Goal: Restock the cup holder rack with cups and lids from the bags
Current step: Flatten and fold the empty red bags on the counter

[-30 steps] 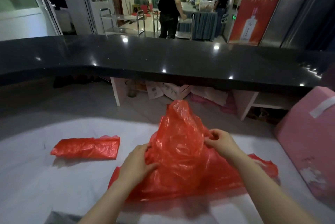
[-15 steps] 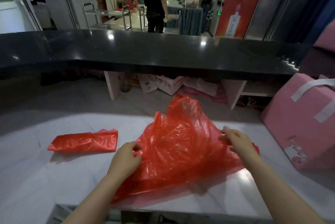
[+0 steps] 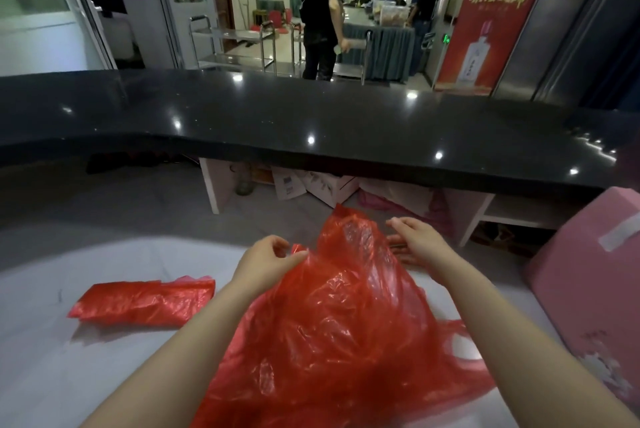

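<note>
Left hand: the left hand (image 3: 268,259) pinches the near upper edge of the big red bag (image 3: 346,334) between thumb and curled fingers.
Right hand: the right hand (image 3: 414,240) is spread, fingers straight, just beside the raised top of the bag on its right side; I cannot tell if the palm touches the plastic.
Big red bag: it lies crumpled on the white table (image 3: 104,375) between the two forearms, its top standing up. It looks thin and flat, and no cup or lid shows through it.
Second red bag: a folded red bag (image 3: 145,301) lies flat on the table, to the left, apart from the hands.
Progress: I judge the bags are already emptied and are now being flattened or folded. No cup holder rack, cups or lids are in view, so how full the rack is cannot be told.
Pink box: a pink box (image 3: 588,271) stands at the right table edge, near the right arm.
Black counter: a long black counter (image 3: 311,122) crosses behind, with cartons (image 3: 311,185) under it.
Far: a person in dark clothes (image 3: 320,11) stands by metal trolleys (image 3: 235,43); a red banner (image 3: 491,11) is to the right.
In the way: nothing blocks the hands.
</note>
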`<state>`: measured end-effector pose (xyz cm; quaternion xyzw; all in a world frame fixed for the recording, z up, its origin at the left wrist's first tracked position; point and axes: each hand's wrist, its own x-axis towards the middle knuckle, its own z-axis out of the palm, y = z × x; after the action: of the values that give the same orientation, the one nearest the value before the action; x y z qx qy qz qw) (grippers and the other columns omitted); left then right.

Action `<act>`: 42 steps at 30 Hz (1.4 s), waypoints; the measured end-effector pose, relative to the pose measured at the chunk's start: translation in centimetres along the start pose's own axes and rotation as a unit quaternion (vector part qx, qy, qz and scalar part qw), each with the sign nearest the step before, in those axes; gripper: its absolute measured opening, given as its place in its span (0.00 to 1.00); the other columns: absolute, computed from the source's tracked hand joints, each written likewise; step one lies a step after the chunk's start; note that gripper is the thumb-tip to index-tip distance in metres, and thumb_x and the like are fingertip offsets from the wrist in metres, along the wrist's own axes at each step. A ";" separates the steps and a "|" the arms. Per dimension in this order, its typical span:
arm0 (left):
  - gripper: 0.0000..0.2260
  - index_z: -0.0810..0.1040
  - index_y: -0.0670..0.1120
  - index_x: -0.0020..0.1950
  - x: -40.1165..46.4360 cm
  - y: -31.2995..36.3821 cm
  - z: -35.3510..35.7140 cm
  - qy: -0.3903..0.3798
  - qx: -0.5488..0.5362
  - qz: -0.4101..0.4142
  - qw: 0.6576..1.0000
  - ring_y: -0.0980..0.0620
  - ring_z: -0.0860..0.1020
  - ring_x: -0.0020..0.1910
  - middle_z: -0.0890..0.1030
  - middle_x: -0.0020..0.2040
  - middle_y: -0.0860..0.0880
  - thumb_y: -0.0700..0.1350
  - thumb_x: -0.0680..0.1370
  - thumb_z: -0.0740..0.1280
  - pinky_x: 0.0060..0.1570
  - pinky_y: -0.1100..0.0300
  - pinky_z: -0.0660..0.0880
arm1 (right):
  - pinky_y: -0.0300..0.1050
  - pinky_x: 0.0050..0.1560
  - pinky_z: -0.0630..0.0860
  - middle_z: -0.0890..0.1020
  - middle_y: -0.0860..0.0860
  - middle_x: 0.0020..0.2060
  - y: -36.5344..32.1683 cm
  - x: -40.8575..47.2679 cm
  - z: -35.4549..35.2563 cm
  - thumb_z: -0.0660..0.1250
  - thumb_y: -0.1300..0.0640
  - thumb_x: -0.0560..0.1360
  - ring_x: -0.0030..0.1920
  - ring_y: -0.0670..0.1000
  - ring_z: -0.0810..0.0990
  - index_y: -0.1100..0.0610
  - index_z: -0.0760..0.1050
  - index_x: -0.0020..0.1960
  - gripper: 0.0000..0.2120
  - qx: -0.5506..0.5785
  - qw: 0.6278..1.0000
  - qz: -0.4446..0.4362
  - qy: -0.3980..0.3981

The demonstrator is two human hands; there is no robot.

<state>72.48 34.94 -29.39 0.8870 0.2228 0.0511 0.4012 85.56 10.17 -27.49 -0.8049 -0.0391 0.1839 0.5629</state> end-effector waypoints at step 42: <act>0.09 0.76 0.38 0.56 1.7 -11.0 -14.9 0.246 0.021 -0.024 0.969 0.38 0.76 0.53 0.79 0.53 0.38 0.40 0.80 0.62 0.48 0.51 0.67 | 0.47 0.33 0.68 0.81 0.57 0.39 6.6 -3.8 -6.2 0.59 0.60 0.79 0.38 0.63 0.80 0.56 0.76 0.51 0.07 -0.401 0.843 -0.120 0.337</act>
<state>66.06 52.29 -27.61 0.8497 0.3373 0.2537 0.3161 83.17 1.19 -30.75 -0.9618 -0.0135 -0.1990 0.1873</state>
